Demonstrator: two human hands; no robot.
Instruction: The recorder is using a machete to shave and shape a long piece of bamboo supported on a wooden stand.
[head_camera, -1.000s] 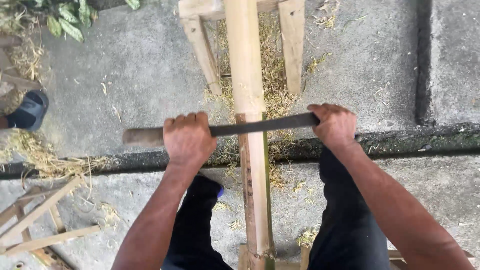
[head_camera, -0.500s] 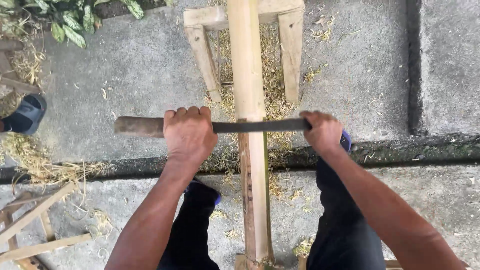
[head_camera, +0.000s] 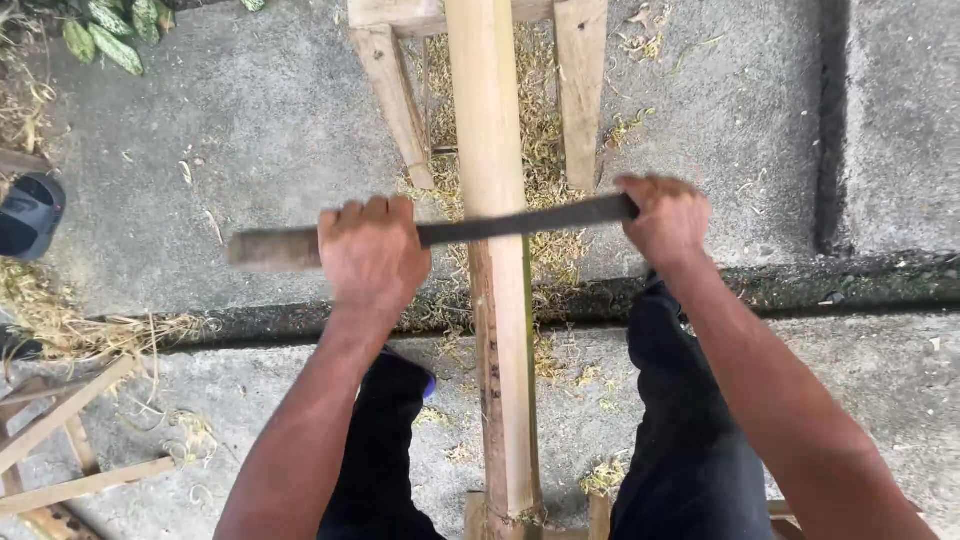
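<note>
Both hands, left hand (head_camera: 372, 258) and right hand (head_camera: 665, 217), fingers wrapped around the blade (head_camera: 520, 222) crossing the bamboo pole (head_camera: 497, 300); wooden stand (head_camera: 580, 90) at twelve o'clock, shavings (head_camera: 545, 150) beneath.

No packages, labels, signs or screens show anywhere in the view.
</note>
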